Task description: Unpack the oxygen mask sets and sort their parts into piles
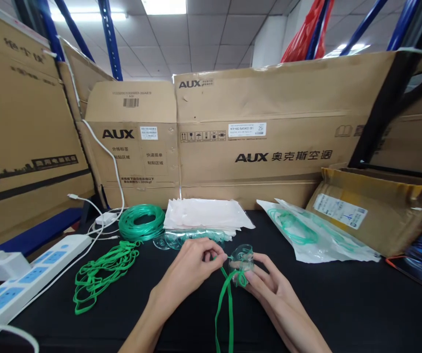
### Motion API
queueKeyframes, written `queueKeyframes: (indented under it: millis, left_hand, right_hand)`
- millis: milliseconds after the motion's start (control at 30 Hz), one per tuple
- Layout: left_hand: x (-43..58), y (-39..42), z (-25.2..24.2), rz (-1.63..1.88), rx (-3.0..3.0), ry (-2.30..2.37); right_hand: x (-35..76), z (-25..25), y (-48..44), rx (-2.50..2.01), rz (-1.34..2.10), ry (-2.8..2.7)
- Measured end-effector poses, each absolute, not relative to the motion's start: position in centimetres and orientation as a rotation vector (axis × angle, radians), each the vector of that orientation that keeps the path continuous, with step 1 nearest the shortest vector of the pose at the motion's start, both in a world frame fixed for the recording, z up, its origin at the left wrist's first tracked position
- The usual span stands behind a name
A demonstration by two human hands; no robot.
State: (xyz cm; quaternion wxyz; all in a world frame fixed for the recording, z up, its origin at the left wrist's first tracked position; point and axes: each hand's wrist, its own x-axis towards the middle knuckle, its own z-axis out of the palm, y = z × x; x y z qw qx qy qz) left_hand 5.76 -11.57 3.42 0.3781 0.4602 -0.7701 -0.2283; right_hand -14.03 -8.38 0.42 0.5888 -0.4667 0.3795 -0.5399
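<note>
Near the front middle of the table, my right hand [269,284] holds a small clear plastic mask [243,255], its thumb and fingers closed on the side. A green elastic strap [230,309] is looped at the mask's lower part and hangs down over the table's front. My left hand [196,262] is closed in a pinch just left of the mask, on what looks like a thin end of the green strap. The fingertips partly hide that end. Behind my left hand lies a row of clear plastic masks [181,239], partly covered by the hand.
At left lie a bundle of green elastic straps [104,274], a coil of green tubing [140,223] and a white power strip [30,279] with cables. White pouches [207,213] are stacked at the back. Bagged tubing [299,230] and an open cardboard box [372,201] stand right. Cardboard walls the back.
</note>
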Motion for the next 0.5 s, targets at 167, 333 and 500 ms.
queueKeyframes:
  millis: [167,333,500]
  left_hand:
    - [5.7,-11.6,3.1,-0.563,1.213,-1.96]
    - [5.1,-11.6,2.9,-0.536,1.192,-1.966]
    - [5.0,-11.6,3.0,-0.582,1.158,-1.925]
  right_hand:
    - [-13.9,0.4,-8.3,-1.103,-1.252,0.913]
    - [-13.4,-0.1,-8.5,-1.189,-1.352,0.99]
    - [-13.6,-1.7,-9.5,-1.311,-1.414,1.024]
